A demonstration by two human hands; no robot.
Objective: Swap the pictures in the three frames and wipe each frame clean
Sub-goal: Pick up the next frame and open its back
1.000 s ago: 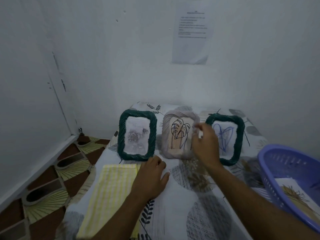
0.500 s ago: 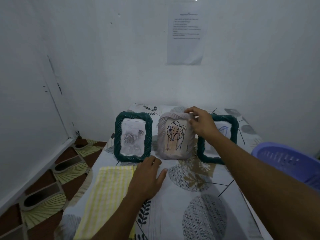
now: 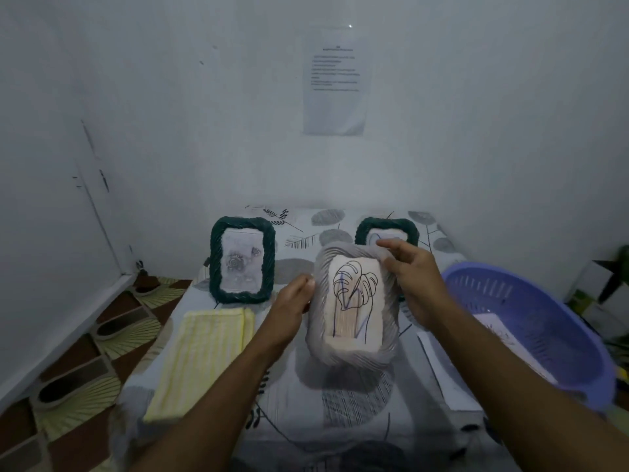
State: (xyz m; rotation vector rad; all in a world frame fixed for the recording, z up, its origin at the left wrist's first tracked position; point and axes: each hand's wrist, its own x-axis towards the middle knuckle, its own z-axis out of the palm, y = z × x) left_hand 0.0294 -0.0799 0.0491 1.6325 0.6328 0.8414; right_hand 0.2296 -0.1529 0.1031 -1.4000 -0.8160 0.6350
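Above the leaf-print bench (image 3: 357, 420), the grey woven frame (image 3: 354, 301) hangs tilted, left hand (image 3: 291, 301) gripping its left edge, right hand (image 3: 415, 277) gripping its top corner. It looks light, stiff, maybe glazed: hold the thick rim.

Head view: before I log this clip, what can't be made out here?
- The right green frame: its lower half and most of its picture are hidden behind the right hand and the grey frame.
- The grey frame's back: it is turned away from the camera.
- The wall sheet: the print is too small to read.
- The paper in the purple basket: the drawing is blurred and partly behind the right forearm.
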